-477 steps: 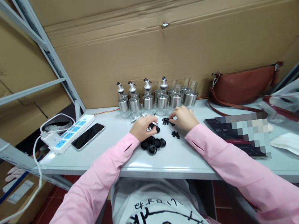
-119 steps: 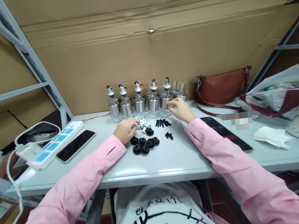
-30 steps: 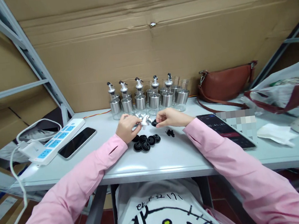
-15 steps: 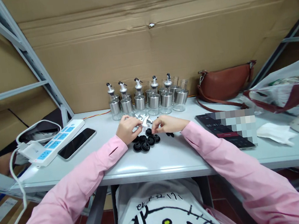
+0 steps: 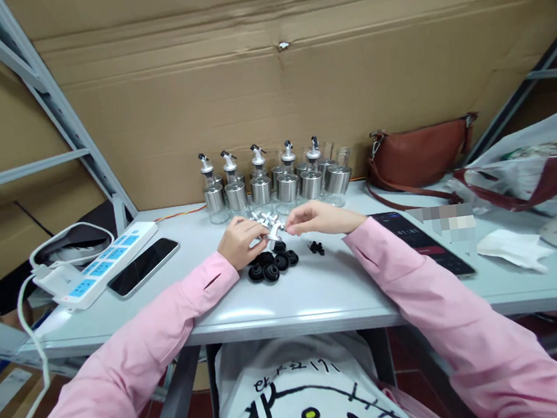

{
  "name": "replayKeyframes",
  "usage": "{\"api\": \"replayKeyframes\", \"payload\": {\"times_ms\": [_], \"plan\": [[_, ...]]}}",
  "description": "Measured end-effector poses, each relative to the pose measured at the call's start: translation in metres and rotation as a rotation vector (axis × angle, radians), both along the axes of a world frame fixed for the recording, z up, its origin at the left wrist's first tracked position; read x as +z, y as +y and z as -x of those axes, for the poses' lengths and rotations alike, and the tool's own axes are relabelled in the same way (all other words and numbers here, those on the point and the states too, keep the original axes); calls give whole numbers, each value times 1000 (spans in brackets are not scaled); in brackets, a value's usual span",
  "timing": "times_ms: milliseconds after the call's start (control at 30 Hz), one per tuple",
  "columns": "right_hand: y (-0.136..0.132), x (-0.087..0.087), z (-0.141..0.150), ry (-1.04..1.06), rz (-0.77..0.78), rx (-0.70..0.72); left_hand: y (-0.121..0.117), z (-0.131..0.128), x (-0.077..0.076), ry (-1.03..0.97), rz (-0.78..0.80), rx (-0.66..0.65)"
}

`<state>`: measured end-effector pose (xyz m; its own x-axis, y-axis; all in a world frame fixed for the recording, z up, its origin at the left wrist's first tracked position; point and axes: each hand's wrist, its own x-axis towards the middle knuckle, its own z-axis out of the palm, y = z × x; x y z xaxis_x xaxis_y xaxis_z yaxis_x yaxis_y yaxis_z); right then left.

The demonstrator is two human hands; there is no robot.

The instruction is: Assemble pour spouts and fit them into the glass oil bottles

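Observation:
My left hand (image 5: 243, 242) is closed at the fingertips on a silver pourer spout (image 5: 274, 231), above a small heap of black ringed stoppers (image 5: 271, 272). More silver spouts lie just behind it, partly hidden by the fingers. Close on the right, my right hand (image 5: 324, 218) has its thumb and fingers pinched together at the end of this spout; whatever lies between them is too small to make out. A few tiny black parts (image 5: 316, 248) rest on the table below my right hand.
Glass bottles with steel bands (image 5: 261, 191) stand in rows at the back, several topped with pourers. To the left are a phone (image 5: 144, 268) and a power strip (image 5: 108, 265). A timer phone (image 5: 426, 249), white tissue (image 5: 514, 249) and brown bag (image 5: 418, 156) are on the right.
My right hand has moved up and slightly right, from beside the black stoppers to the end of the silver spout. My left hand stays nearly in place.

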<state>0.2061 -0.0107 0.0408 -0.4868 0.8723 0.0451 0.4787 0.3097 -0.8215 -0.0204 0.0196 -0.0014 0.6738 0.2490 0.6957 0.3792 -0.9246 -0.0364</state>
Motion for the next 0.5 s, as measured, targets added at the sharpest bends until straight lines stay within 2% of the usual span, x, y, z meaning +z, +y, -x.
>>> {"api": "replayKeyframes", "payload": {"times_ms": [67,167,500], "plan": [[4,0,-14,-161,56,35,1,1,-1,-15,-8,-16],[10,-2,-30,-307,56,23,1,1,-1,-22,-7,-20],[20,-13,-43,-421,23,0,-1,0,0,26,48,13]]}}
